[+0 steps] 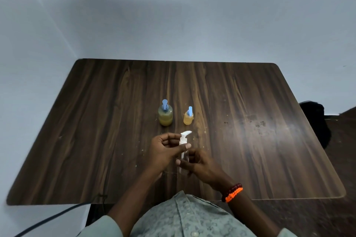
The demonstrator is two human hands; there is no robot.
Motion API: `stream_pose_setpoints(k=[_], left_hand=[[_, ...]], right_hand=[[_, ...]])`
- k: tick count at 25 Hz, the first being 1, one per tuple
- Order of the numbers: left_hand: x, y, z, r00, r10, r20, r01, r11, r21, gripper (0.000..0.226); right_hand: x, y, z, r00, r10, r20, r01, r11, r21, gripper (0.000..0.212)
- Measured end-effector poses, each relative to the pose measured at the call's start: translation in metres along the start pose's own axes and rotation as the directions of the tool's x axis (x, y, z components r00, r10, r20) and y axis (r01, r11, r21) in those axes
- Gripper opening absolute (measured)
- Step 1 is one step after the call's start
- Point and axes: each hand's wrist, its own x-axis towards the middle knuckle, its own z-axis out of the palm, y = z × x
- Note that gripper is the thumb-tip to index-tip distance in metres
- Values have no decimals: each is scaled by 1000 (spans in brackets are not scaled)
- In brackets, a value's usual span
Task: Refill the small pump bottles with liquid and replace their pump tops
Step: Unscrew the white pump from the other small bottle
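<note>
My left hand [165, 150] pinches a white pump top [184, 137] at its collar, above the near middle of the table, with the nozzle pointing away to the right. Its thin dip tube [180, 167] hangs down toward me. My right hand [201, 163] curls its fingers round the lower part of the pump just under the collar; whether a clear bottle is there too I cannot tell. Farther back stand two filled bottles with blue pump tops: a larger greenish-yellow bottle [165, 114] and, to its right, a smaller orange-yellow bottle [188, 117].
The dark wooden table [250, 140] has rounded corners and meets a pale wall at the back and left. Small crumbs and smudges mark its surface. A black object [316, 119] sits off the right edge, and a dark cable [48, 219] runs below the near left corner.
</note>
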Motion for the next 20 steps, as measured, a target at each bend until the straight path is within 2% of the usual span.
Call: stream_pose_setpoints(k=[2, 4, 7, 9, 13, 16, 18, 20], left_hand=[[0, 0, 7, 997, 19, -74, -14, 997, 80, 40], [1, 1, 11, 997, 34, -68, -28, 995, 91, 39], [4, 2, 6, 991, -30, 128, 41, 996, -83, 28], [6, 0, 2, 982, -58, 179, 78, 991, -109, 32], [4, -2, 5, 997, -70, 15, 70, 997, -37, 37], [2, -4, 16, 996, -66, -52, 65, 998, -22, 29], [3, -3, 19, 995, -96, 3, 96, 995, -36, 23], [3, -2, 17, 981, -126, 145, 139, 986, -89, 16]], right_hand=[[2, -2, 1, 999, -37, -9, 36, 994, -99, 23], [2, -6, 0, 999, -42, -6, 41, 994, -98, 23], [2, -9, -4, 1000, 17, -5, -17, 1000, 3, 23], [2, -5, -7, 999, 33, -7, -33, 999, 33, 23], [2, -2, -7, 1000, -5, -30, 4, 999, -42, 20], [4, -2, -8, 998, -53, -20, 51, 993, -106, 17], [5, -3, -12, 998, -45, -33, 42, 996, -81, 18], [6, -2, -15, 999, -14, -47, 12, 999, -52, 20]])
